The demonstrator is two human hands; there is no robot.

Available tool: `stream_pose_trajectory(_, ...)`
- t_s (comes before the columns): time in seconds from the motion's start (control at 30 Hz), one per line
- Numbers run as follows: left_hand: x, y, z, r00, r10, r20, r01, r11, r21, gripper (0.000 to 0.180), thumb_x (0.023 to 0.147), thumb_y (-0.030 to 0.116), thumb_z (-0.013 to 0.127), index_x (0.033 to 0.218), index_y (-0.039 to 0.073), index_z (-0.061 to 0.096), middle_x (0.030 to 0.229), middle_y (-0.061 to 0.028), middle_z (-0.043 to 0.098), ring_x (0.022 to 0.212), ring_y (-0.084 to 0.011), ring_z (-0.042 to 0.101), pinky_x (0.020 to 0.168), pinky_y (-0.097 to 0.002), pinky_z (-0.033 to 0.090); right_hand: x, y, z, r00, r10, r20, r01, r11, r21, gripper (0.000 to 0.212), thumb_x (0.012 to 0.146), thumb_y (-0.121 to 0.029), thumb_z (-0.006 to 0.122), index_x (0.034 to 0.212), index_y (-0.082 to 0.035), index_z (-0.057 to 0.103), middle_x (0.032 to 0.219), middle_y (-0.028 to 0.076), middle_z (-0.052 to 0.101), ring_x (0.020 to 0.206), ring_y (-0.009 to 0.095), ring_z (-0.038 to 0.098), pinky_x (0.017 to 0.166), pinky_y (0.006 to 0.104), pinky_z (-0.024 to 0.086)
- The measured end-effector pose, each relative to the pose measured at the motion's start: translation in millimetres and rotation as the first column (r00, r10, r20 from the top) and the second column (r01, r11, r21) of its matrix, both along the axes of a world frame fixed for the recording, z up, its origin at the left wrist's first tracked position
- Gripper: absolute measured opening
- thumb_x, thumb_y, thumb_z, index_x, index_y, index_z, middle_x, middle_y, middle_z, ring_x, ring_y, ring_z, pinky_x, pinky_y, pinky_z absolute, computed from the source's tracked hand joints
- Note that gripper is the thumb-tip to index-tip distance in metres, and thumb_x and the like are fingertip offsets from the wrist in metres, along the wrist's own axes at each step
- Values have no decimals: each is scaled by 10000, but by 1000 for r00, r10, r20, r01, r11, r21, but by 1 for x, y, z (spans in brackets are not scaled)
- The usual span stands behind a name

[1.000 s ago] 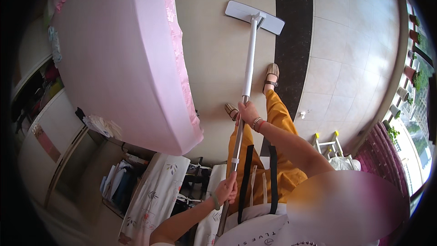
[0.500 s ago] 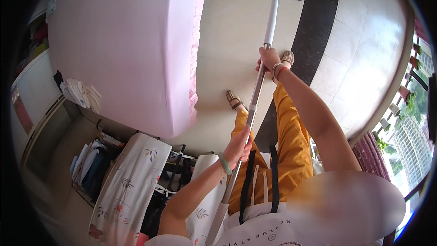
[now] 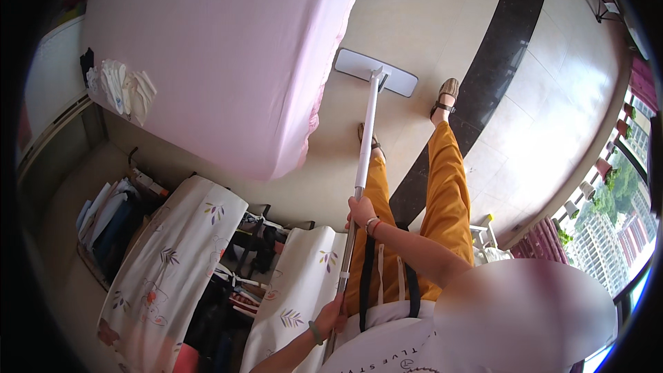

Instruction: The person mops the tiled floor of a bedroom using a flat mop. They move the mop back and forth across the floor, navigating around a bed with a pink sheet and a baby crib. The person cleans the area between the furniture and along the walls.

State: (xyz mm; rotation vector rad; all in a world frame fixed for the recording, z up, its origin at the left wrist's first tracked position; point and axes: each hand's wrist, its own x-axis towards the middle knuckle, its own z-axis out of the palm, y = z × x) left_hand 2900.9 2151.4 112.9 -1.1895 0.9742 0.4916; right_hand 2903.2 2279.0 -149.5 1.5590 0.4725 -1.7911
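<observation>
A flat mop with a white and silver pole [image 3: 366, 139] runs from my body out to a wide rectangular head [image 3: 356, 63], which lies on the beige floor beside the bed's pink skirt. My right hand [image 3: 360, 213] wraps round the pole just below its white upper section. Lower down, close to my waist, my left hand [image 3: 330, 316] grips the same pole, with a green bangle on that wrist. The pole's lower end is partly hidden by my left hand and body. My sandalled right foot [image 3: 445, 97] stands right of the mop head; the left foot is partly behind the pole.
A pink-covered bed [image 3: 207, 62] fills the upper left, with folded white cloths [image 3: 128, 90] on its corner. Fabric-covered racks [image 3: 173, 255] stand at the lower left, near a bin of papers [image 3: 107, 214]. A black floor strip [image 3: 494, 48] runs on the right, toward a window with potted plants [image 3: 603, 168].
The mop head has come back toward my feet and left, nearer the bed. Both hands have drawn in toward my body, still on the pole. My right foot now stands farther forward.
</observation>
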Motion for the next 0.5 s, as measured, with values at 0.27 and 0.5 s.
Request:
stream_pose_trajectory(0.27,3,27,-25,989,-120,-87,126,990,69,527,886,584,337,694,98,403,480,7,311,369,-108,312,352,-264,292,-4,40,-25,988,89,-123,-83,995,49,312,853,-195,432,849,114,392,555,155,532,421,305,587,355,375,490)
stream_pose_trajectory(0.5,-57,160,-120,988,105,-116,-77,971,227,525,866,608,348,695,112,372,486,26,292,358,-76,271,348,-242,259,-102,209,-84,957,200,-212,-126,941,315,280,845,-219,422,784,52,464,565,119,548,418,270,587,327,317,445)
